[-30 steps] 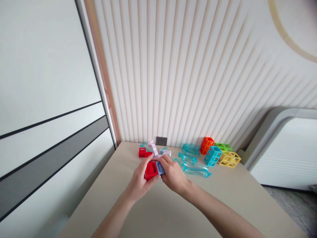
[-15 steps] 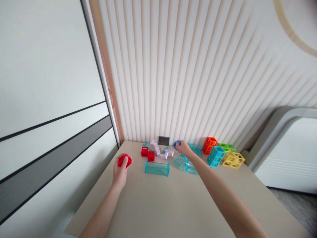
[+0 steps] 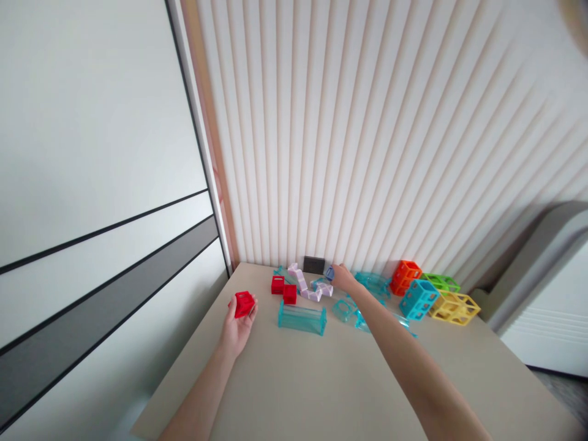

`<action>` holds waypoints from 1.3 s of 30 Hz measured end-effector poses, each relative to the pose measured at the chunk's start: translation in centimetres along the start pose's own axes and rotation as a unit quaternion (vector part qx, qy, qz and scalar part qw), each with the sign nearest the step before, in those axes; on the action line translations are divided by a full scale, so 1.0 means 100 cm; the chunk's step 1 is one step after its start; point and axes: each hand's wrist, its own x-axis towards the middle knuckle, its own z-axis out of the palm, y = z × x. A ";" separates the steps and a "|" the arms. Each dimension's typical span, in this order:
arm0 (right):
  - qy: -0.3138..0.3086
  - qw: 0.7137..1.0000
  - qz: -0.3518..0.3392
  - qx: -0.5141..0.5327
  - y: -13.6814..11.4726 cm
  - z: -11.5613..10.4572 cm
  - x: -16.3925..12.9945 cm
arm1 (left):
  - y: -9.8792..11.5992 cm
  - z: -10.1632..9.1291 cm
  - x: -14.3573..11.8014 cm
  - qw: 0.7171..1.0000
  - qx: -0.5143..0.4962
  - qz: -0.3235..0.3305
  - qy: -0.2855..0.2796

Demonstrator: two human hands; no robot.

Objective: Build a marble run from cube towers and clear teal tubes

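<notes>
My left hand (image 3: 237, 327) is turned palm up at the left side of the table, its fingers and thumb round a red cube-shaped block (image 3: 244, 304) with openings in its faces. Near the wall, my right hand (image 3: 342, 278) grips a small blue block (image 3: 329, 273), partly hidden by the fingers. Two more red blocks (image 3: 290, 294) sit close together between the hands. Beside them lies a bent chain of pale lilac pieces (image 3: 302, 282). Closer to me is a clear teal tube (image 3: 302, 319) with square ends.
Clear teal track pieces (image 3: 342, 310) lie under and around my right forearm. Farther right stand an orange block stack (image 3: 405, 277), a blue one (image 3: 419, 299), a green one (image 3: 441, 282) and a yellow one (image 3: 454, 307). A black socket plate (image 3: 314, 264) is on the ribbed wall.
My left hand has rolled palm up, showing more of the red block. My right hand stays by the wall with the blue block. The whole view has shifted slightly.
</notes>
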 end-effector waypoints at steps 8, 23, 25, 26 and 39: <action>-0.039 0.997 -0.051 -0.047 -0.002 -0.004 -0.006 | -0.007 0.003 0.002 1.000 -0.019 -0.004 -0.004; 0.027 0.972 -0.226 -0.059 -0.119 -0.028 -0.049 | -0.008 0.013 -0.003 0.999 -0.020 -0.035 0.018; 0.008 0.963 -0.261 -0.072 -0.141 -0.019 -0.048 | -0.008 0.013 -0.004 0.999 -0.017 -0.037 0.015; -0.001 0.959 -0.273 -0.080 -0.149 -0.015 -0.047 | -0.007 0.013 -0.005 0.999 -0.015 -0.037 0.014; -0.082 0.946 -0.302 -0.086 -0.162 0.001 -0.021 | -0.004 0.014 -0.008 0.999 -0.012 -0.033 0.019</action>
